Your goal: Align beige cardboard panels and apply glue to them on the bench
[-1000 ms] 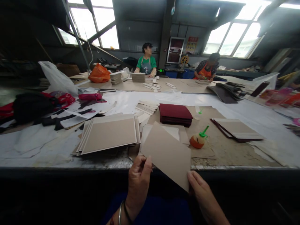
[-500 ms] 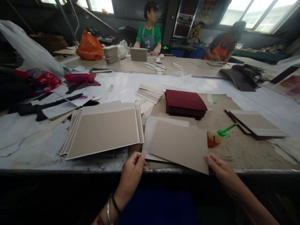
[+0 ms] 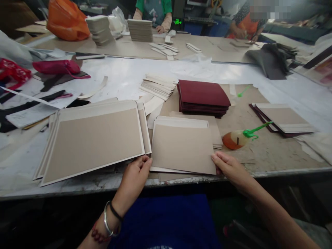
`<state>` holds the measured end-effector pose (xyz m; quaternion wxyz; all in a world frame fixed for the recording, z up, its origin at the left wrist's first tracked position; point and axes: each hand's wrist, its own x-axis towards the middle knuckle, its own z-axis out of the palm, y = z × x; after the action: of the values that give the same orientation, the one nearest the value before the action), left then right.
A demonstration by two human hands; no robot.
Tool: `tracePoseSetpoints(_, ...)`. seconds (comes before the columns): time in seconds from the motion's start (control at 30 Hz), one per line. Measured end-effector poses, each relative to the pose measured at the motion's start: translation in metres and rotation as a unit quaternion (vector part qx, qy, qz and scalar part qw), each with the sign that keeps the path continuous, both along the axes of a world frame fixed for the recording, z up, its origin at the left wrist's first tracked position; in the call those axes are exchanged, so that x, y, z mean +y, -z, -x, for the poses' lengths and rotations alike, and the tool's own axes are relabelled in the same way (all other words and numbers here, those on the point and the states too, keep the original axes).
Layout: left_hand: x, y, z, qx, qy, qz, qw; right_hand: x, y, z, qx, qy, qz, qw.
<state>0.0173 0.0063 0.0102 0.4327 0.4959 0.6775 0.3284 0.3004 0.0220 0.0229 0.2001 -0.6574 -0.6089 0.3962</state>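
A tan cardboard sheet (image 3: 181, 148) lies over a sheet with a pale border (image 3: 181, 121), near the table's front edge. My right hand (image 3: 228, 167) pinches the cardboard's right side, thumb on top. At the lower left corner of the two pieces, my left hand (image 3: 137, 173) is closed with thumb and forefinger together on the pale-bordered sheet; its other fingers curl underneath, partly hidden. The cardboard covers most of the sheet below, whose top border shows. Left of them, a stack of larger pale-edged panels (image 3: 97, 141) comes close to my left knuckles.
Behind stands a pile of dark red covers (image 3: 203, 93), beside pale strips (image 3: 158, 86). A glue bottle with a green nozzle (image 3: 234, 140) lies right of the cardboard. Finished-looking panels (image 3: 287, 117) rest farther right. Two people work across the table, near board stacks (image 3: 140, 30).
The cardboard's tilted right end has swung up and its left end now lines up with the sheet beneath. Both hands keep their hold. The view has tipped downward.
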Motion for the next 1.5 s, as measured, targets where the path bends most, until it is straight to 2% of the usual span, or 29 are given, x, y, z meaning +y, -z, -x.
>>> tracePoseSetpoints(0.23,0.006,0.008,0.003,-0.051,-0.007,0.068,0.996,0.008,0.004,-0.002,-0.100,-0.062,-0.063,0.991)
tracePoseSetpoints(0.4,0.004,0.006,0.000,-0.056,-0.019,0.078,0.995,0.012,0.007,-0.004,-0.091,-0.084,-0.017,0.992)
tracePoseSetpoints(0.53,0.001,0.004,-0.002,-0.055,-0.024,0.085,0.995,0.013,0.006,-0.004,-0.084,-0.085,0.012,0.993)
tracePoseSetpoints(0.93,-0.002,0.009,-0.003,-0.033,-0.029,0.074,0.996,0.014,0.014,-0.008,-0.146,-0.084,-0.002,0.986)
tracePoseSetpoints(1.1,-0.003,0.009,-0.003,-0.016,-0.025,0.083,0.996,0.012,0.009,-0.004,-0.175,-0.086,-0.020,0.981)
tracePoseSetpoints(1.3,-0.001,0.015,-0.001,-0.003,-0.023,0.097,0.995,0.009,0.006,0.001,-0.230,-0.052,-0.038,0.971)
tracePoseSetpoints(1.5,0.000,0.010,-0.006,-0.002,-0.037,0.103,0.994,0.007,0.009,0.001,-0.245,-0.043,-0.043,0.968)
